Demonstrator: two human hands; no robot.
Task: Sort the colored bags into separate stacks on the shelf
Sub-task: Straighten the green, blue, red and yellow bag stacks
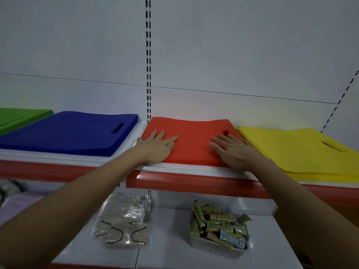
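Observation:
Four flat stacks of coloured bags lie side by side on the upper shelf (186, 168): green bags (17, 117) at the far left, blue bags (68, 133), red bags (192, 142) in the middle and yellow bags (303, 150) at the right. My left hand (157, 147) lies flat, fingers spread, on the red stack's left front corner. On the same stack's right front part rests my right hand (231, 150), palm down, partly covering the handle slot. Neither hand grips anything.
The shelf has a red front strip (194, 184) and a white back panel with a slotted upright (148, 74). On the lower shelf lie clear packets (122, 224) and a white basket of small tubes (219, 228). Pale fabric shows at lower left.

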